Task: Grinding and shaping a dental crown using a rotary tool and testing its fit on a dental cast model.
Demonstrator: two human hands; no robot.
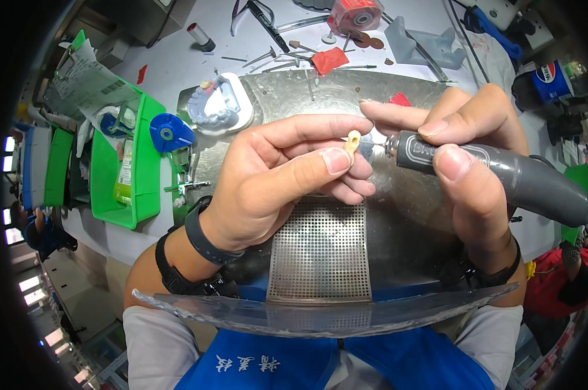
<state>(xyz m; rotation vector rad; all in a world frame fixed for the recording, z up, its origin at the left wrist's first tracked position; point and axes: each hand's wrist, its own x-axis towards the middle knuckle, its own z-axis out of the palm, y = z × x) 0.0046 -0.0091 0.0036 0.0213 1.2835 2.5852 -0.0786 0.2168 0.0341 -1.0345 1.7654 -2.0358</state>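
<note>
Centre of the frame: the left hand [274, 182] pinches a small cream tooth piece [353, 140] between thumb and forefinger, grip closed tight on it. The right hand [466, 149] wraps a grey handpiece [502, 172], tip just beside the piece. Looks like grinding is in hand; next calls for a steady touch of tip to piece. The piece is pale, glossy, with a small hole.

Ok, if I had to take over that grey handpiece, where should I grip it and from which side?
Probably on the ribbed dark collar of the grey handpiece, just behind its metal tip, coming from the right. The body runs out to the right and thickens there, and the right hand pinches it near the front like a pen. The tip points left at the small cream piece in the left hand.
</note>
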